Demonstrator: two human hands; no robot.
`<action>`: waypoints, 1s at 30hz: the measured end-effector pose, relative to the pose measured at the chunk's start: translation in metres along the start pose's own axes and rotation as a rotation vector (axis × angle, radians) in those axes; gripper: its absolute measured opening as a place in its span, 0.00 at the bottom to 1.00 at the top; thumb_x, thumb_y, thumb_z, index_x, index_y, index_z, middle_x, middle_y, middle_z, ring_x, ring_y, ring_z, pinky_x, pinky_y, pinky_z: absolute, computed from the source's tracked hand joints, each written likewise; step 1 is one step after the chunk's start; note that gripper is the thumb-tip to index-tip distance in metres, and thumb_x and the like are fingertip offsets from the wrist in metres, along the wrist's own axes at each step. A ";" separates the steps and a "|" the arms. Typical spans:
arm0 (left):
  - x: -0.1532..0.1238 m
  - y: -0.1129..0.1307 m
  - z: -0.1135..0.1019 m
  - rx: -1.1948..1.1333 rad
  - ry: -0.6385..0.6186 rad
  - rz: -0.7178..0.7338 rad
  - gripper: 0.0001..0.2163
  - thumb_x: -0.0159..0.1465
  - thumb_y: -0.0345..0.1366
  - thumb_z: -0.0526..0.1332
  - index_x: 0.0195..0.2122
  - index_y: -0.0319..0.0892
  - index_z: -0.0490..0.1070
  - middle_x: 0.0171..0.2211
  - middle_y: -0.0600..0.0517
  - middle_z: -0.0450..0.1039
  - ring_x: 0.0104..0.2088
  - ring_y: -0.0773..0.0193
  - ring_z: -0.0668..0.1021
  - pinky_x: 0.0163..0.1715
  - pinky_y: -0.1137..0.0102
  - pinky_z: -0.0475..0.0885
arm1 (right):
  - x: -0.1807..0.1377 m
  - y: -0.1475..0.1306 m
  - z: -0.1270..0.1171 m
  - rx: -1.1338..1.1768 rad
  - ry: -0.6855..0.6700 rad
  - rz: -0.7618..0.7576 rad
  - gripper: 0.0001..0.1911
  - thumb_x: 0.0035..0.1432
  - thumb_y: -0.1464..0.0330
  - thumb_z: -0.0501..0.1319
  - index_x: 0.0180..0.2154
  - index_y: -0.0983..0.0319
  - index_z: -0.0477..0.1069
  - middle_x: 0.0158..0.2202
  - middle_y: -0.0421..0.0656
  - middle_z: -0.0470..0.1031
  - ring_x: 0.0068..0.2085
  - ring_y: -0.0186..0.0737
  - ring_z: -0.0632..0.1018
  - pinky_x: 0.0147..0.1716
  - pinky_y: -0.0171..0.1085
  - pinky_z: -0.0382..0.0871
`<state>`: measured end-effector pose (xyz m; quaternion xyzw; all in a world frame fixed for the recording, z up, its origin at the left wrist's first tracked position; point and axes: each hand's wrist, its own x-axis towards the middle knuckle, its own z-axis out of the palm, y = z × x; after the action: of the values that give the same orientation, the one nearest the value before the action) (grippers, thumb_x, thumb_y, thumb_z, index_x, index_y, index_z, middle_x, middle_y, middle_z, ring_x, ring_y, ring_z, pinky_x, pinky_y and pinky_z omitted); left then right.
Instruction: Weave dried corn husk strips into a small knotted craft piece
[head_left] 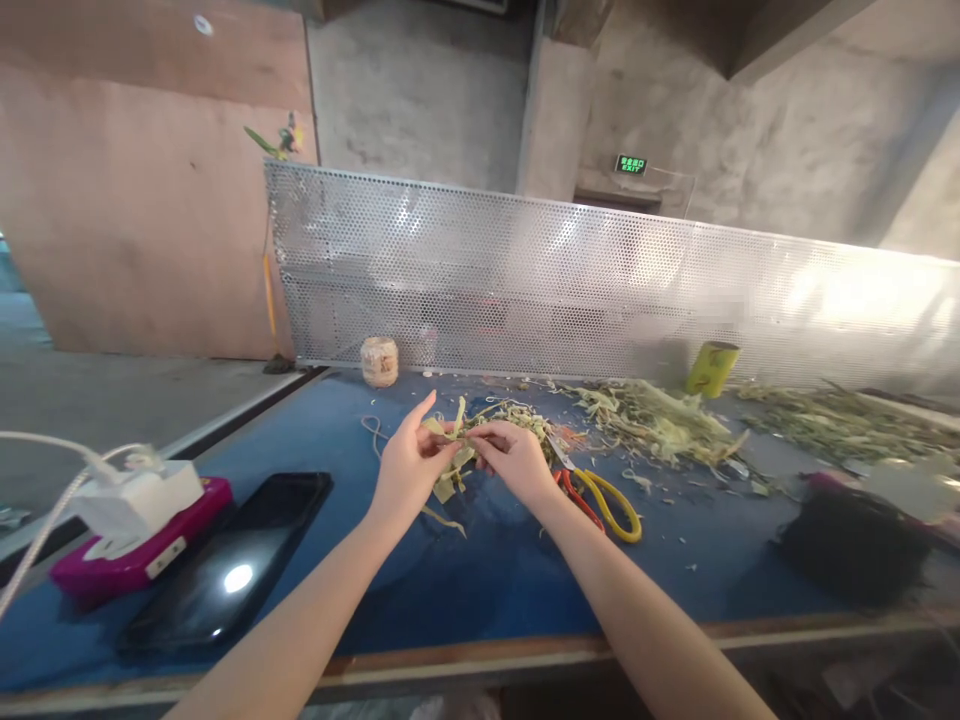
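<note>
Both my hands meet over the middle of the blue tabletop, around a small bunch of pale green dried leaves (445, 486). My left hand (409, 458) pinches the bunch between thumb and fingers, its index finger raised. From the right, my right hand (511, 456) pinches at the same bunch, fingertips close to the left ones. Strips of leaf stick up and hang below the fingers. Just right of my right hand lie scissors with yellow and red handles (611, 507), blades partly hidden. Behind the hands is a small heap of dried plant bits (521, 412).
A ball of twine (379, 361) stands at the back, before a perforated metal screen (450, 270). At left lie a black phone (232, 560) and a magenta power strip (142, 550). Dried plant heaps (652, 420), a yellow-green tube (712, 369) and a dark object (847, 540) occupy the right.
</note>
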<state>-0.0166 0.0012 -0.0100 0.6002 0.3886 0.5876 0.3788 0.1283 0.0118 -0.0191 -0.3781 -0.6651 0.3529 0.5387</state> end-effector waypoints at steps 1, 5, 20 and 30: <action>0.000 -0.001 -0.001 -0.005 0.009 -0.010 0.35 0.48 0.35 0.64 0.57 0.41 0.54 0.37 0.46 0.75 0.34 0.60 0.77 0.39 0.62 0.70 | 0.000 0.001 -0.001 0.012 -0.032 0.013 0.06 0.48 0.70 0.57 0.30 0.61 0.72 0.17 0.36 0.68 0.16 0.30 0.67 0.18 0.32 0.63; 0.003 -0.004 -0.003 -0.122 0.027 -0.087 0.35 0.46 0.35 0.66 0.56 0.39 0.55 0.38 0.44 0.75 0.38 0.57 0.77 0.40 0.62 0.70 | 0.002 0.000 -0.006 0.127 -0.216 0.048 0.12 0.48 0.72 0.55 0.35 0.60 0.74 0.24 0.38 0.74 0.23 0.32 0.74 0.25 0.35 0.70; 0.001 0.004 0.000 -0.268 -0.011 -0.221 0.42 0.44 0.30 0.67 0.59 0.38 0.48 0.35 0.45 0.75 0.26 0.66 0.75 0.29 0.69 0.70 | 0.001 -0.001 -0.026 -0.095 -0.234 -0.103 0.10 0.49 0.66 0.60 0.35 0.59 0.75 0.29 0.41 0.78 0.34 0.40 0.77 0.38 0.41 0.70; -0.004 0.006 0.004 -0.069 -0.096 -0.054 0.45 0.46 0.32 0.65 0.61 0.42 0.38 0.30 0.51 0.72 0.29 0.64 0.75 0.31 0.69 0.70 | 0.001 -0.008 -0.028 -0.498 -0.183 -0.335 0.11 0.53 0.66 0.57 0.21 0.60 0.70 0.18 0.38 0.68 0.23 0.33 0.69 0.26 0.32 0.63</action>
<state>-0.0120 -0.0051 -0.0060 0.6035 0.3655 0.5606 0.4335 0.1549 0.0105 -0.0074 -0.3502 -0.8299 0.1180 0.4179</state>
